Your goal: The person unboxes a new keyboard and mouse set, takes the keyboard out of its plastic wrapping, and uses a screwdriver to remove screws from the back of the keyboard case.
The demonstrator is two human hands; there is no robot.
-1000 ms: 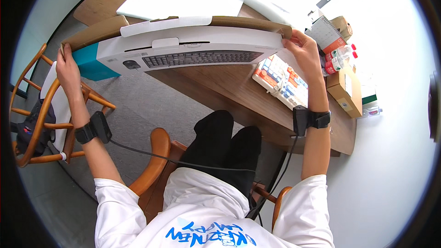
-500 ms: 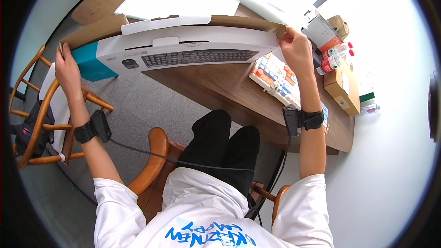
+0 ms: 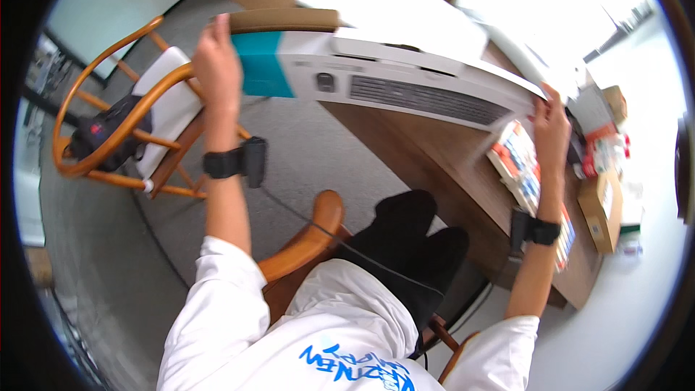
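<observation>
A long, flat keyboard box (image 3: 304,76) is held up in front of me across its two ends. It is white with a teal left end, and a keyboard and a mouse are printed on its side. My left hand (image 3: 218,65) is closed on the left end, beside a raised brown flap (image 3: 286,19). At the far right corner, my right hand (image 3: 552,123) pinches the box's edge. A white tuck flap (image 3: 394,52) shows along the upper edge. What the box holds inside cannot be seen.
Below the box stands a brown desk (image 3: 434,166). A colourful keyboard (image 3: 517,163) lies near my right forearm, with a cardboard box (image 3: 601,210) beyond it. White sheet material (image 3: 391,7) covers the desk's far part. On the left is a wooden chair (image 3: 163,87) with a dark bag (image 3: 108,134).
My view has swung left, so the desk and chair appear farther right. Both hands keep hold of the box. Brown cardboard no longer shows along the upper edge's right half.
</observation>
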